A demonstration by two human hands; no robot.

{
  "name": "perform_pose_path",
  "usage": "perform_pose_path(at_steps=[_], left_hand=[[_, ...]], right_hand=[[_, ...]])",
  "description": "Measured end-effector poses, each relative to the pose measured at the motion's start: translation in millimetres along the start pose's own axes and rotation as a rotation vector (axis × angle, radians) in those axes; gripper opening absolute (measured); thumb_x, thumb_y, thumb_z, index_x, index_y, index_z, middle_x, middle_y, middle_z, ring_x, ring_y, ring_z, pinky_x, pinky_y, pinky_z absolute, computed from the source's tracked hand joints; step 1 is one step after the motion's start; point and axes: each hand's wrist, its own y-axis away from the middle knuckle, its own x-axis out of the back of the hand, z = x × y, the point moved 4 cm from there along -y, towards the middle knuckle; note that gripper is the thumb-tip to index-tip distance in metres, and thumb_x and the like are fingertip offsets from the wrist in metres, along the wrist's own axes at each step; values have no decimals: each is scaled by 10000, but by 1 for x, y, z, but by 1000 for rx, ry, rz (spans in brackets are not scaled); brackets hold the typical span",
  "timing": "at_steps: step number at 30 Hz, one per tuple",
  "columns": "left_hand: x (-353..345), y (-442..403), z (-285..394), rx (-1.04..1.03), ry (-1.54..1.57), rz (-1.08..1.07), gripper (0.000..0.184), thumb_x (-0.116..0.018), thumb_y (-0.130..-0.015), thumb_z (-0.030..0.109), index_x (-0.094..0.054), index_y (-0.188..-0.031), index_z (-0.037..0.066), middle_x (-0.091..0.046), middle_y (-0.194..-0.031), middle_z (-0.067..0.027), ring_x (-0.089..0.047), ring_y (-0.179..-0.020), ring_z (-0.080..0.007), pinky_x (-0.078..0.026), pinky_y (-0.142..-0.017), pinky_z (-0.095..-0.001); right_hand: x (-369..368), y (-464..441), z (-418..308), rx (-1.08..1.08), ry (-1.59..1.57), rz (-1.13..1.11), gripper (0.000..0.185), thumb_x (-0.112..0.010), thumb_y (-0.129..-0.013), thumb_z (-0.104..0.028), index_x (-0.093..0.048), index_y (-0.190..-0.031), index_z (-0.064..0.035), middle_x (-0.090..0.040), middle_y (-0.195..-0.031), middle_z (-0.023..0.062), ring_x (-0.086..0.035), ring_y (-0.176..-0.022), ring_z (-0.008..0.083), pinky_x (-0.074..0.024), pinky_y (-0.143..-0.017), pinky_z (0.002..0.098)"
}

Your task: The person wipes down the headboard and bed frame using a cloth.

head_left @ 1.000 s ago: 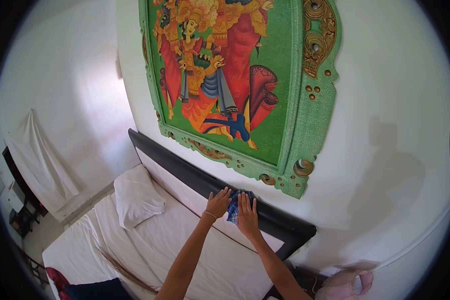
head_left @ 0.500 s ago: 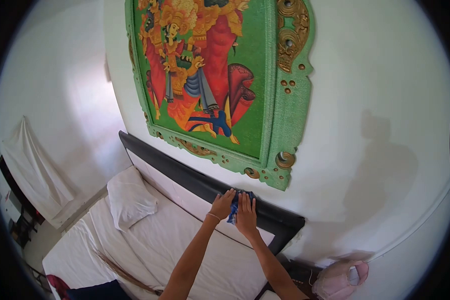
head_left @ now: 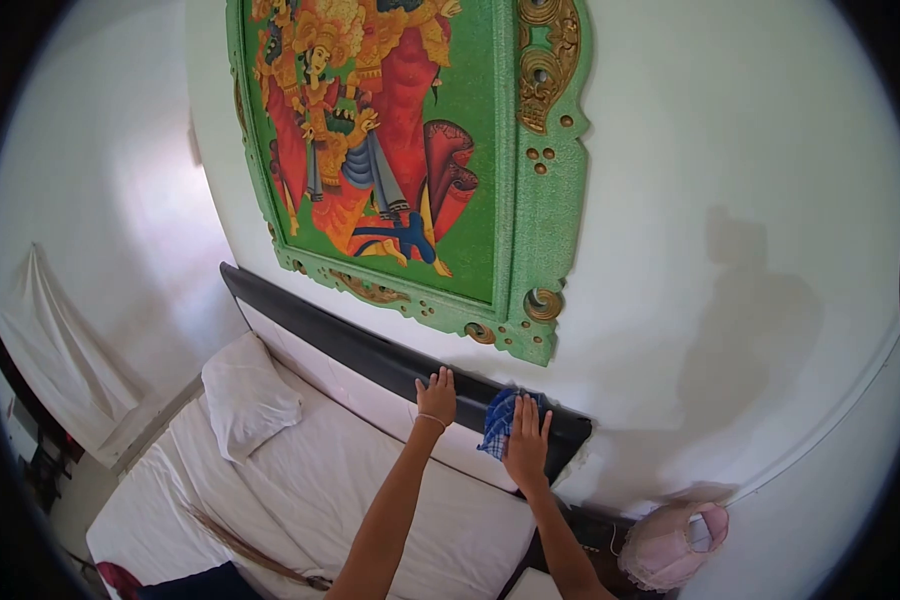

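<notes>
The right hand (head_left: 527, 445) is open and lies flat, with fingers stretched and slightly apart, over the right part of a blue checked cloth (head_left: 497, 424). It does not make a fist; it covers the cloth with the palm side, against the headboard (head_left: 345, 342). This cloth is near the right end of the headboard, over its black upper band, and its lower part hangs on the pale panel. The left hand (head_left: 436, 398) is also open, with fingers straight and pointing up, laid on the same black band. It holds nothing that can be seen, and it is apart from the cloth, to the left of it. A thin band (head_left: 432, 420) goes around the left wrist. Above the headboard, on the wall (head_left: 670, 220), there is a colourful painting (head_left: 380, 150) in a carved green frame (head_left: 548, 230). Below the headboard is the bed (head_left: 350, 465) with a white sheet, and a white pillow (head_left: 250, 395) is near the headboard's left part. Further from the headboard, a bundle of thin brown sticks (head_left: 245, 545) lies on the sheet. Beyond the headboard's right end, lower, is a pink frilled object (head_left: 667, 548).
</notes>
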Motion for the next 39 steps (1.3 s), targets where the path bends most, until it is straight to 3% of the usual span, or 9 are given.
perform_pose_path(at_steps=[5,8,12,22,27,33,35,39], left_hand=[[0,-7,2,63,47,-57,620,-473,-981,414,-383,-1465,37,-391,-1527,-110,-419,-1367,-294,-269,-1086,-640],[5,-10,4,66,13,-88,650,-472,-976,458,-387,-1462,35,-405,-1516,-109,-451,-1333,-292,-275,-1079,-641],[0,-10,5,64,-48,-85,648,-471,-978,459,-392,-1459,31,-403,-1517,-105,-465,-1311,-284,-289,-1066,-645],[-3,-13,10,131,-40,-80,673,-478,-962,514,-424,-1450,54,-393,-1530,-88,-443,-1336,-283,-263,-1085,-630],[15,-7,16,106,-96,-142,694,-485,-949,544,-451,-1435,50,-400,-1527,-92,-469,-1322,-293,-241,-1097,-633],[7,-7,10,98,-80,-113,735,-480,-947,558,-398,-1464,42,-379,-1540,-92,-450,-1345,-290,-233,-1101,-639],[5,-7,7,97,-38,-106,739,-463,-957,553,-356,-1484,46,-356,-1552,-92,-423,-1367,-284,-240,-1099,-641],[9,-1,2,85,34,-135,728,-448,-968,535,-321,-1501,55,-317,-1572,-90,-385,-1395,-274,-243,-1087,-664]], right_hand=[[-12,-12,-24,-52,-36,-12,850,-678,-792,-168,-240,-1480,73,-288,-1518,262,-249,-1443,374,-101,-1179,570],[-17,-12,-25,8,-84,11,874,-696,-800,-210,-233,-1490,61,-287,-1527,242,-249,-1446,360,-101,-1179,570],[1,2,-6,18,-23,-3,846,-672,-833,-247,-236,-1508,15,-293,-1543,194,-266,-1446,320,-101,-1180,567],[30,32,29,-178,94,2,844,-679,-818,-236,-252,-1498,24,-299,-1535,206,-251,-1453,330,-91,-1186,557],[8,14,7,-53,-1,4,879,-708,-791,-231,-243,-1490,30,-311,-1518,216,-252,-1446,347,-95,-1186,557],[24,28,22,8,8,22,823,-662,-844,-256,-248,-1503,11,-306,-1537,190,-267,-1444,320,-104,-1190,544],[37,39,34,-45,-5,13,778,-648,-857,-205,-255,-1494,5,-324,-1522,191,-280,-1437,331,-106,-1185,554],[48,53,51,-84,74,54,812,-681,-826,-193,-260,-1489,9,-319,-1521,199,-270,-1441,340,-106,-1184,558]])
